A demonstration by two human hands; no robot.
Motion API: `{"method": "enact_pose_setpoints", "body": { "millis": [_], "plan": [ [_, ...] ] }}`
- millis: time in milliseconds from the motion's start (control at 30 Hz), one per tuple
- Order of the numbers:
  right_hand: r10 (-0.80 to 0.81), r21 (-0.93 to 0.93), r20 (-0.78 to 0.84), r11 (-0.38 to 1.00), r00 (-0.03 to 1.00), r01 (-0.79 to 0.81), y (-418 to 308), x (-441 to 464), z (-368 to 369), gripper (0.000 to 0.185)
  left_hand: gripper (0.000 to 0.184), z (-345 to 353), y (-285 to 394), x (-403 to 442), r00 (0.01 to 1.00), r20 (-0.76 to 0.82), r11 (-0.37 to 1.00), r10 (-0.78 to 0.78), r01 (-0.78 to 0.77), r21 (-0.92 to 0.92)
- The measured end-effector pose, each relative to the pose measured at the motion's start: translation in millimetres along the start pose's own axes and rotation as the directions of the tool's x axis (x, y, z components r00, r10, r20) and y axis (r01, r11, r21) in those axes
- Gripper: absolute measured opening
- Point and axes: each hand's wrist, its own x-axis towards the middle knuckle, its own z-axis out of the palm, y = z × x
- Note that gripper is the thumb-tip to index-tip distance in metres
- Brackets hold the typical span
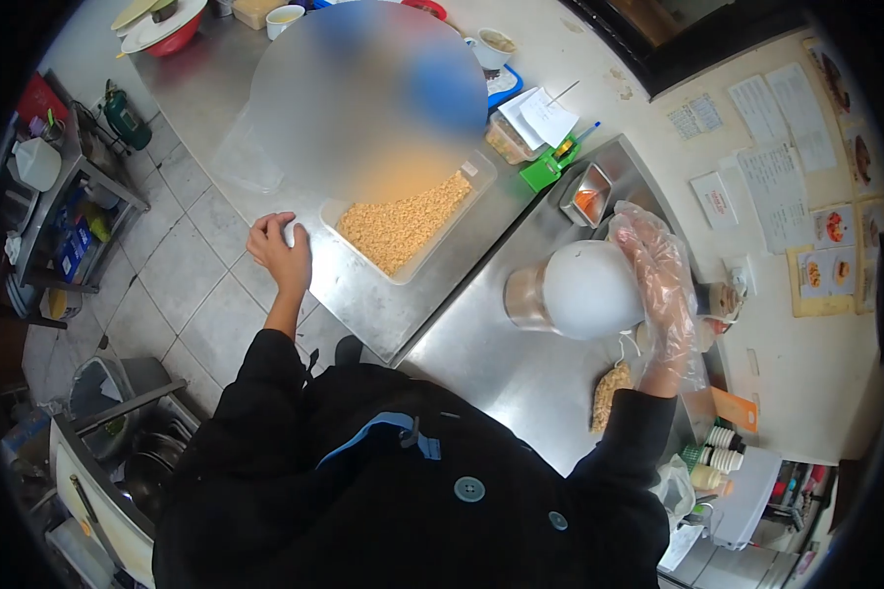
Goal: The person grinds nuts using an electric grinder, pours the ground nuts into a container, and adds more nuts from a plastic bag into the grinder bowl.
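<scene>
The left hand [281,257] is loose and empty at the table [359,309]. The gloved right hand [658,270] touches the white lid [587,290] beside it; I can't tell if it grips. Handling this lid likely calls for steadiness.

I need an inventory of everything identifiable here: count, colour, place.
Steel counters: 2, silver, centre
Granule tub: 1, clear, left counter
Rounded object: 1, white, right counter
Container: 1, tan, left of rounded object
Filled bag: 1, tan, right counter
Metal tin: 1, silver, near wall
Boxy device: 1, green, near tin
Extinguisher: 1, green, far left
Covered bowl: 1, red, top left
Wall papers: several, mostly white, right
Stacked cups: several, multicoloured, lower right
Blurred patch: 1, multicoloured, top centre
Coat: 1, black, bottom
Left hand: 1, bare, near counter edge
Right hand: 1, clear-gloved, touching rounded object
</scene>
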Motion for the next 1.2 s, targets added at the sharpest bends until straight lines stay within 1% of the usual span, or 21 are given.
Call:
{"method": "enact_pose_setpoints", "body": {
  "millis": [200, 233, 300, 333, 367, 400, 433, 500, 567, 600, 667, 733, 800, 833, 867, 967, 1000, 1033, 1067, 1133, 1200],
  "plan": [
    [-0.013, 0.080, 0.046, 0.997, 0.999, 0.009, -6, -3, -1, 0.040, 0.021, -10, 4, 1, 0.999, -0.001, 0.999, 0.038, -0.038, 0.026],
    [-0.072, 0.021, 0.042, 0.997, 0.997, 0.072, -1, -4, 1, 0.040, 0.021, -14, 5, 1, 0.998, -0.039, 0.996, 0.051, -0.054, -0.071],
    [-0.048, -0.036, 0.011, 0.998, 0.999, 0.048, 3, -5, 1, 0.037, 0.021, -25, 29, -5, 0.996, -0.052, 0.977, 0.076, -0.085, -0.196],
    [-0.027, -0.045, -0.011, 0.999, 1.000, 0.027, 12, 1, -1, 0.037, 0.021, -46, 59, -11, 0.986, 0.029, 0.937, 0.166, -0.149, -0.316],
    [-0.121, -0.033, 0.013, 0.992, 0.993, 0.121, 24, 5, 2, 0.038, 0.021, -66, 87, -18, 0.960, 0.100, 0.881, 0.262, -0.196, -0.431],
    [-0.110, -0.025, 0.009, 0.994, 0.994, 0.110, 22, 3, 2, 0.038, 0.021, -78, 113, -30, 0.903, 0.168, 0.789, 0.395, -0.239, -0.566],
    [-0.099, -0.017, 0.004, 0.995, 0.995, 0.099, 19, 0, 3, 0.038, 0.020, -84, 138, -48, 0.822, 0.281, 0.688, 0.495, -0.174, -0.704],
    [-0.101, -0.050, -0.021, 0.994, 0.995, 0.100, 12, -5, 1, 0.039, 0.016, -67, 166, -78, 0.467, 0.424, 0.542, 0.776, -0.150, -0.827],
    [-0.104, -0.090, -0.051, 0.991, 0.993, 0.100, 10, -9, -1, 0.041, 0.012, -32, 168, -111, 0.155, 0.445, 0.468, 0.882, -0.179, -0.865],
    [-0.078, -0.123, -0.066, 0.990, 0.995, 0.070, 9, -9, -1, 0.039, 0.012, -18, 171, -126, 0.140, 0.440, 0.460, 0.887, -0.177, -0.870],
    [-0.038, -0.155, -0.094, 0.988, 0.995, 0.023, 11, -10, -1, 0.039, 0.017, 4, 179, -153, -0.021, 0.400, 0.386, 0.916, -0.220, -0.896],
    [-0.116, 0.218, -0.094, 0.967, 0.989, 0.134, 16, -13, 1, 0.034, 0.019, 10, 188, -174, -0.047, 0.393, 0.371, 0.918, -0.245, -0.896],
    [-0.192, 0.556, -0.135, 0.797, 0.972, 0.234, 23, -15, 3, 0.031, 0.022, 13, 188, -185, -0.074, 0.386, 0.355, 0.919, -0.269, -0.895],
    [-0.222, 0.696, -0.168, 0.663, 0.960, 0.275, 26, -18, 4, 0.029, 0.025, 13, 185, -189, -0.078, 0.404, 0.364, 0.911, -0.307, -0.879],
    [-0.205, 0.697, -0.176, 0.664, 0.963, 0.269, 26, -19, 3, 0.029, 0.028, 12, 181, -192, -0.081, 0.423, 0.373, 0.903, -0.345, -0.861],
    [-0.147, 0.222, 0.018, 0.965, 0.989, 0.139, 13, -13, -14, 0.042, 0.027, -9, 180, -178, -0.165, 0.412, 0.294, 0.896, -0.474, -0.830],
    [-0.110, 0.033, 0.078, 0.994, 0.991, 0.108, 9, -10, -20, 0.048, 0.027, -19, 178, -169, -0.167, 0.411, 0.291, 0.896, -0.477, -0.829],
    [-0.066, -0.159, 0.132, 0.983, 0.989, 0.087, 6, -8, -22, 0.054, 0.024, -31, 172, -157, -0.268, 0.491, 0.320, 0.829, -0.493, -0.809],
    [-0.075, -0.157, 0.136, 0.983, 0.988, 0.097, 9, -8, -19, 0.054, 0.021, -42, 166, -143, -0.358, 0.565, 0.350, 0.743, -0.512, -0.785],
    [-0.181, -0.163, -0.040, 0.971, 0.983, 0.172, 22, -7, -5, 0.052, 0.016, -64, 152, -107, -0.437, 0.775, 0.488, 0.458, -0.605, -0.629],
    [-0.222, -0.157, -0.083, 0.966, 0.972, 0.207, 33, -5, 3, 0.052, 0.021, -84, 146, -58, -0.424, 0.864, 0.620, 0.270, -0.610, -0.493]
  ]
}}
